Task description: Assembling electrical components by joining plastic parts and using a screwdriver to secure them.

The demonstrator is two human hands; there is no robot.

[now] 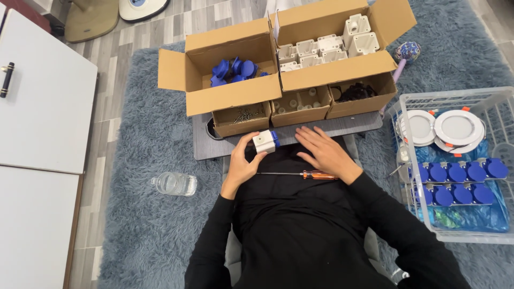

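Socket box [265,142]: small cube of white plastic with a blue cap on one face, gripped in the fingers of the left hand [242,160] just before the near edge of the grey board [206,147]. Right hand [324,151]: open, fingers spread, palm down on the black-clad lap. Screwdriver [300,174]: slim steel shaft, orange handle, lying across the lap under the right wrist.

Surface: shaggy blue-grey rug [144,225] over pale plank flooring; white cabinet doors [37,107] at the left.

Containers: cardboard box [230,96] of blue caps; cardboard box [342,69] of white housings; three small cartons along the board, holding screws [242,114], white fittings and black parts. Wire basket [500,160] at the right with round white lamps and rows of blue-capped units. Clear plastic bottle [174,183] lying on the rug.
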